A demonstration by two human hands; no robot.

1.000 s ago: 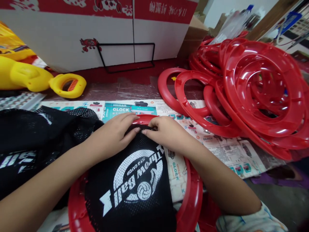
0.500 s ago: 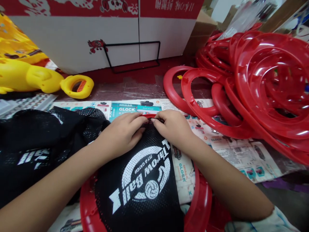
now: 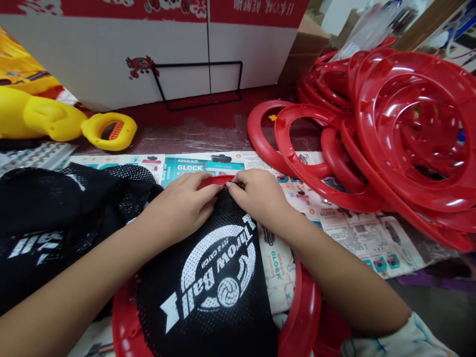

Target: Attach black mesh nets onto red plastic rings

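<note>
A black mesh net printed with a white "Throw Ball" logo lies across a red plastic ring in front of me. My left hand and my right hand meet at the ring's far edge. Both pinch the net's top hem against the red rim, fingertips curled and almost touching each other.
A heap of red rings fills the right side. More black mesh nets are piled at the left. A yellow plastic toy lies at the far left. Printed paper sheets cover the table, and a red-and-white carton stands behind.
Both hands stay pinched on the net's hem at the ring's far edge, with only small finger shifts. The view has swayed slightly.
</note>
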